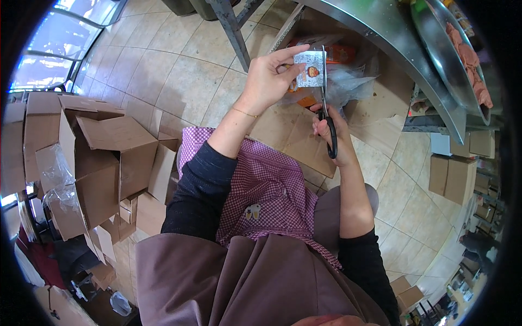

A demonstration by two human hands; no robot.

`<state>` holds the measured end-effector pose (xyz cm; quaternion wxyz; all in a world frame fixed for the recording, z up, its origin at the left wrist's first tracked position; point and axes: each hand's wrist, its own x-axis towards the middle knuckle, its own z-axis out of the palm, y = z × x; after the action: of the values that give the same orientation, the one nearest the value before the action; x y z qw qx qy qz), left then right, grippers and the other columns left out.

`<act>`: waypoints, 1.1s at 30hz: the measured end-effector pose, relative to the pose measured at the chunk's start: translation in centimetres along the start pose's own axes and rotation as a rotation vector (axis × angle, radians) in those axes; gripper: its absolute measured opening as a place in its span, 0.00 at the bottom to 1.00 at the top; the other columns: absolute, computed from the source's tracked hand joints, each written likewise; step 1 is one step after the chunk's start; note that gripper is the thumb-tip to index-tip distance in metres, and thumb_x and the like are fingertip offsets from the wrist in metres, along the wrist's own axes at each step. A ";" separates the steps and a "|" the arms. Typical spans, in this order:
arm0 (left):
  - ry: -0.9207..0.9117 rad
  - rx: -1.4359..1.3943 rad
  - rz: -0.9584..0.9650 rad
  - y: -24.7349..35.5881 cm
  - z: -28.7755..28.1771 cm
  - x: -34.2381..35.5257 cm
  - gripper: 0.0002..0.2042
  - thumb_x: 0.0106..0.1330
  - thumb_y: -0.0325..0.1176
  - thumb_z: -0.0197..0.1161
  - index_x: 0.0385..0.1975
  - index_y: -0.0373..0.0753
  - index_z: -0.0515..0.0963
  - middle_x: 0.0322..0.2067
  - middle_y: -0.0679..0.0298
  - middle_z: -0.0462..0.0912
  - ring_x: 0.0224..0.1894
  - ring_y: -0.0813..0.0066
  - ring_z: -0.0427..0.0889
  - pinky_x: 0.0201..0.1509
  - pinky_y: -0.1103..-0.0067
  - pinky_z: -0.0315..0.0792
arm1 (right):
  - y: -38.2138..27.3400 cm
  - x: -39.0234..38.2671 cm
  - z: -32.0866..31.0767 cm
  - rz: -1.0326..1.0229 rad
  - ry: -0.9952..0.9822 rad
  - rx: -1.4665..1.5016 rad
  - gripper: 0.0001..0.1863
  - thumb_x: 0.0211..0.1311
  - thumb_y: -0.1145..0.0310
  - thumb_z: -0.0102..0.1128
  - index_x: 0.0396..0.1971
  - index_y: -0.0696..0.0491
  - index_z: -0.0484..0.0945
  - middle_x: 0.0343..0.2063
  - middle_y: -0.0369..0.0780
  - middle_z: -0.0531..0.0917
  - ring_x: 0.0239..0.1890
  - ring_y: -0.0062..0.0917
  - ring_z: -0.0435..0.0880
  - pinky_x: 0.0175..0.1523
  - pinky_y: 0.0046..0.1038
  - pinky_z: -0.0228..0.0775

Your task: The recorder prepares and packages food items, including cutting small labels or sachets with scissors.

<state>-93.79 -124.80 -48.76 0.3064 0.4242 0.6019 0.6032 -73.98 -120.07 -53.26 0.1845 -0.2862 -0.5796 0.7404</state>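
Between the fingers and thumb of my left hand [266, 77] is a small flat silver packet [310, 65] with an orange printed figure. My right hand [336, 133] grips black-handled scissors [332, 144], their blades pointing away from me. The blades lie along the packet's right edge; whether they are cutting into it I cannot tell. Beneath both hands stands an open cardboard box [389, 111] with clear plastic bags [350, 84] and orange packages [341, 53] inside.
A metal table [375, 30] curves over the box at the upper right, with a metal tray [443, 60] of pinkish pieces on it. Several empty cardboard boxes [117, 141] are piled at my left. A closed carton [452, 176] sits at the right on the tiled floor [198, 70].
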 end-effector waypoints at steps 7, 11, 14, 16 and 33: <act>0.011 0.032 0.009 -0.3 0.0 0.2 0.18 0.61 0.21 0.60 0.53 0.34 0.74 0.36 0.63 0.84 0.33 0.89 0.77 0.37 0.90 0.71 | 0.4 0.1 -0.1 0.004 -0.018 0.019 0.33 0.48 0.44 0.68 0.46 0.52 0.71 0.28 0.27 0.65 0.31 0.13 0.65 0.36 0.14 0.59; 0.001 0.062 -0.005 -0.4 -0.1 0.2 0.18 0.61 0.22 0.60 0.53 0.34 0.74 0.37 0.63 0.84 0.34 0.88 0.78 0.38 0.89 0.71 | 0.2 0.1 0.1 0.004 0.004 0.008 0.32 0.49 0.44 0.68 0.46 0.52 0.71 0.28 0.28 0.66 0.31 0.13 0.65 0.36 0.14 0.59; -0.008 0.059 -0.013 -0.4 0.0 0.2 0.19 0.61 0.22 0.60 0.53 0.34 0.73 0.37 0.62 0.84 0.35 0.87 0.78 0.39 0.88 0.72 | 0.4 0.2 0.0 -0.011 0.005 -0.003 0.32 0.50 0.44 0.67 0.46 0.52 0.71 0.28 0.28 0.66 0.31 0.13 0.66 0.36 0.14 0.60; -0.011 0.038 -0.023 -0.4 0.0 0.2 0.19 0.61 0.22 0.60 0.53 0.34 0.73 0.37 0.62 0.84 0.35 0.87 0.78 0.39 0.88 0.72 | 0.4 0.2 0.0 -0.024 0.005 -0.011 0.32 0.50 0.44 0.67 0.46 0.53 0.71 0.29 0.28 0.66 0.31 0.13 0.66 0.36 0.15 0.60; -0.016 0.045 -0.039 -0.5 -0.5 0.4 0.20 0.61 0.21 0.60 0.55 0.34 0.72 0.38 0.62 0.84 0.35 0.87 0.78 0.40 0.88 0.73 | 1.4 0.5 0.4 0.010 0.042 0.009 0.28 0.53 0.43 0.64 0.40 0.53 0.73 0.22 0.28 0.69 0.20 0.10 0.65 0.24 0.14 0.53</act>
<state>-94.51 -124.67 -49.19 0.3130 0.4242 0.6211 0.5800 -74.51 -120.41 -54.68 0.1941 -0.3039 -0.5709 0.7376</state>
